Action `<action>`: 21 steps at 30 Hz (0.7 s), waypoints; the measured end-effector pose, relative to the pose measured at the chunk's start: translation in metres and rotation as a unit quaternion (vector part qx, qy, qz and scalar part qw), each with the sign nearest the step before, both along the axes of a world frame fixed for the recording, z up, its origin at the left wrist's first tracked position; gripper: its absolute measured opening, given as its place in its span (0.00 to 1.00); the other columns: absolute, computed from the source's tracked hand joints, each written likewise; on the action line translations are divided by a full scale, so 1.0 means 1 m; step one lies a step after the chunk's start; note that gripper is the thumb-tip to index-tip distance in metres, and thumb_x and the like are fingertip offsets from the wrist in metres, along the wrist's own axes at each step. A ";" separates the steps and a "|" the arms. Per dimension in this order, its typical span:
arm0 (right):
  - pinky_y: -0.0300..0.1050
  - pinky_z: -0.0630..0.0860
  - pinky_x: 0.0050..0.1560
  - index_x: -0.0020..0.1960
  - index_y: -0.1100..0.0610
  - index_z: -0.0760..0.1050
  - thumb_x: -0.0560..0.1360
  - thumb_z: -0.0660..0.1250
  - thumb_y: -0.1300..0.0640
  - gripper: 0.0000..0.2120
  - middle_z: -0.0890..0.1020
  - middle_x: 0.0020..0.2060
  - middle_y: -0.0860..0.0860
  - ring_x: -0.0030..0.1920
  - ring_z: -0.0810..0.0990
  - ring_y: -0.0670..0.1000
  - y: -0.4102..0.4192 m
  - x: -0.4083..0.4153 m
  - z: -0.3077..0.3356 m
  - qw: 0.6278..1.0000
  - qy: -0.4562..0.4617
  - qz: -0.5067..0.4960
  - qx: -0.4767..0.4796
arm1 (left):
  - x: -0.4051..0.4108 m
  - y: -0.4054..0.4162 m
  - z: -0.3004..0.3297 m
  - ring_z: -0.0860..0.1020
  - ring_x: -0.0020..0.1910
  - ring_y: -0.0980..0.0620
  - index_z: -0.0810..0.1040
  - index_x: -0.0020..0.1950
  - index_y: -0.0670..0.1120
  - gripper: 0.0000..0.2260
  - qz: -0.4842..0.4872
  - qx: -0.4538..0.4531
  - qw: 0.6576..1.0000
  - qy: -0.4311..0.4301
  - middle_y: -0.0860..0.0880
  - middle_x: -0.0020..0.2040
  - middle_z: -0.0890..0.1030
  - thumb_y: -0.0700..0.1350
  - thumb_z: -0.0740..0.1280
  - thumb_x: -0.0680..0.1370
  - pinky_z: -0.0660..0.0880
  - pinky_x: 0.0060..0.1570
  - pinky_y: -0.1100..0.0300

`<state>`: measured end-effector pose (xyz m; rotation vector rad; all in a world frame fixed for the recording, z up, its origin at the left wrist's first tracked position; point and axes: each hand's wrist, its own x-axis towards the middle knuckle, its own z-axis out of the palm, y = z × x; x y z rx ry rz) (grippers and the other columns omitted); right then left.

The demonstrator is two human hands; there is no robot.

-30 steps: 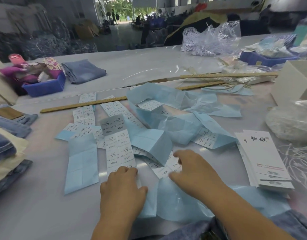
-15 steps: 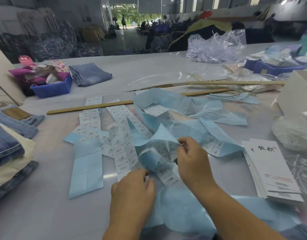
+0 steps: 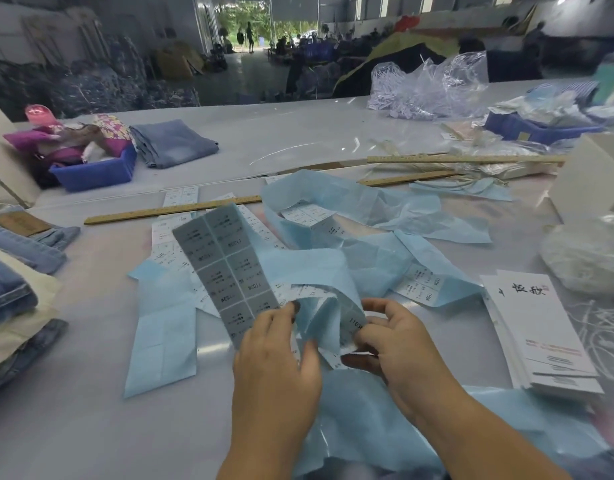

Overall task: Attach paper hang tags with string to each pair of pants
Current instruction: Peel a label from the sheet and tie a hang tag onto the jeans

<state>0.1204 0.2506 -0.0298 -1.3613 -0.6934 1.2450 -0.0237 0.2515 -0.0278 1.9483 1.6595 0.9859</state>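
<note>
Here we hold sticker sheet (image 3: 226,268) up in left hand (image 3: 274,355), fingers pinching its lower edge; right hand (image 3: 395,344) pinches blue backing paper (image 3: 319,306) beside it. Tags (image 3: 537,337) stacked at right, string (image 3: 603,334) just beyond. Pants (image 3: 11,289) piled at left edge. Ruler (image 3: 170,211) lies behind sheets. Blue bin (image 3: 94,171) far left. Bare table (image 3: 66,427) near left.

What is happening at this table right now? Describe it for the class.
A person's left hand holds up a strip of printed labels, while the right hand pinches the pale blue backing paper beside it. The stack of hang tags and the folded jeans lie untouched on the table.
</note>
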 end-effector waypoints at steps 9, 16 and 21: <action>0.47 0.79 0.33 0.44 0.59 0.79 0.79 0.62 0.59 0.10 0.81 0.36 0.60 0.31 0.78 0.53 0.001 0.006 0.003 0.996 0.020 -0.089 0.013 | -0.014 0.002 0.006 0.74 0.37 0.55 0.73 0.37 0.54 0.15 0.080 0.040 0.996 -0.013 0.60 0.35 0.75 0.34 0.70 0.70 0.74 0.48 0.46; 0.47 0.80 0.32 0.45 0.56 0.81 0.81 0.60 0.56 0.12 0.84 0.37 0.57 0.34 0.82 0.53 0.001 0.011 0.003 0.986 0.054 -0.152 0.048 | -0.022 0.009 0.006 0.74 0.50 0.46 0.74 0.60 0.56 0.19 0.083 -0.016 0.991 0.105 0.52 0.46 0.79 0.40 0.66 0.73 0.67 0.56 0.50; 0.50 0.82 0.34 0.42 0.54 0.85 0.81 0.59 0.55 0.17 0.86 0.38 0.54 0.37 0.84 0.51 0.001 0.009 0.002 0.988 0.080 -0.112 0.075 | -0.015 0.006 0.003 0.68 0.53 0.53 0.80 0.48 0.51 0.10 -0.013 0.008 0.996 0.087 0.55 0.50 0.73 0.40 0.68 0.70 0.67 0.57 0.55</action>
